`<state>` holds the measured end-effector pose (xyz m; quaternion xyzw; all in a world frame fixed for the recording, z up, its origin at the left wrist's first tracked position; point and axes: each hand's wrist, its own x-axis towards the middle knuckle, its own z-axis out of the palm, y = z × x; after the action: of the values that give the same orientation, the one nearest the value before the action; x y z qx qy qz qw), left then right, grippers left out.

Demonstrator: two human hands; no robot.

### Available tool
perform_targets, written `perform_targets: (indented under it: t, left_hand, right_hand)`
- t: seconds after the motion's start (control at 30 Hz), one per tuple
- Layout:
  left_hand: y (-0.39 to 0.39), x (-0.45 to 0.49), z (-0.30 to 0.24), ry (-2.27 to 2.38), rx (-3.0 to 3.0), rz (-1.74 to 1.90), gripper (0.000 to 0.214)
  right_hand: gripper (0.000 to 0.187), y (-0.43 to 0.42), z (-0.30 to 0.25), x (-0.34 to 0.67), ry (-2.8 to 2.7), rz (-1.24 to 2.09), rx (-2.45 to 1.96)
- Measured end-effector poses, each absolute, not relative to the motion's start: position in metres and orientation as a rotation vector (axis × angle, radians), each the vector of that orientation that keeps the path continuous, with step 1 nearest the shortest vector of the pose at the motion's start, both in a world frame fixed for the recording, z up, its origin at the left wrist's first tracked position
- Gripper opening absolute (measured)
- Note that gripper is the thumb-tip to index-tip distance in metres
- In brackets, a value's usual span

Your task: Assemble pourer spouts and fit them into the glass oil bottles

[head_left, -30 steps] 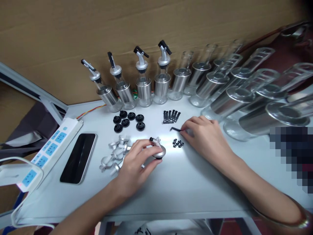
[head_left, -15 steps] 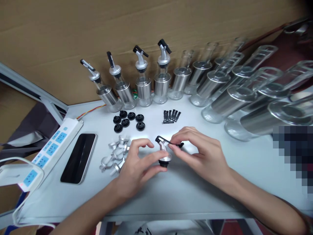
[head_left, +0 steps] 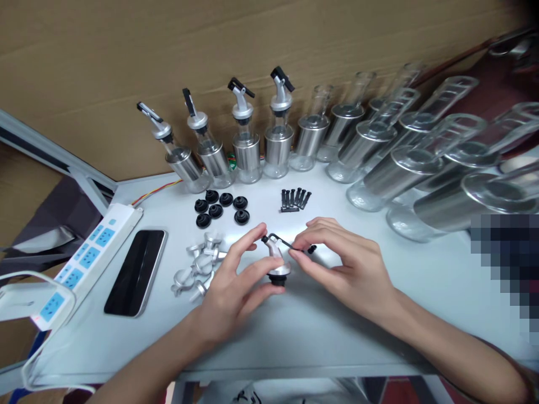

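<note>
My left hand (head_left: 233, 289) pinches a silver pourer spout (head_left: 277, 259) with a black stopper base, holding it just above the white table (head_left: 320, 331). My right hand (head_left: 345, 264) grips a thin black lever piece (head_left: 281, 241) and holds its end against the top of the spout. A heap of silver spouts (head_left: 197, 264) lies left of my left hand. Small black rings (head_left: 312, 249) sit under my right fingers. Black round stoppers (head_left: 221, 206) and black lever pieces (head_left: 295, 200) lie further back.
Several bottles with fitted pourers (head_left: 242, 134) stand along the cardboard wall, and many open steel-sleeved glass bottles (head_left: 404, 157) fill the back right. A black phone (head_left: 135, 271) and a white power strip (head_left: 84, 252) lie at the left.
My right hand picked a black lever off the table and brought it to the spout. My left hand lifted the spout upright and now steadies it with a finger on top.
</note>
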<state>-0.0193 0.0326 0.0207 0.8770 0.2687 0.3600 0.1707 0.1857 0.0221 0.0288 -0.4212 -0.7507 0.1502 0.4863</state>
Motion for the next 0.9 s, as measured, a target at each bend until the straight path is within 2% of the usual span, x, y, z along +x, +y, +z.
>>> perform_targets:
  t: [0.7, 0.83, 0.9]
  left_hand:
    - [0.0333, -0.0200, 0.0214, 0.739, 2.522, 1.015, 0.024]
    - [0.0334, -0.0204, 0.0230, 0.735, 2.493, 1.052, 0.025]
    - [0.0333, -0.0208, 0.0237, 0.748, 2.474, 1.060, 0.025]
  right_hand:
    - [0.014, 0.0224, 0.0293, 0.1863, -1.810, 0.397, -1.011]
    - [0.007, 0.0214, 0.0320, 0.1872, -1.850, 0.418, -1.007]
    - [0.022, 0.0213, 0.0330, 0.1877, -1.912, 0.420, -0.992]
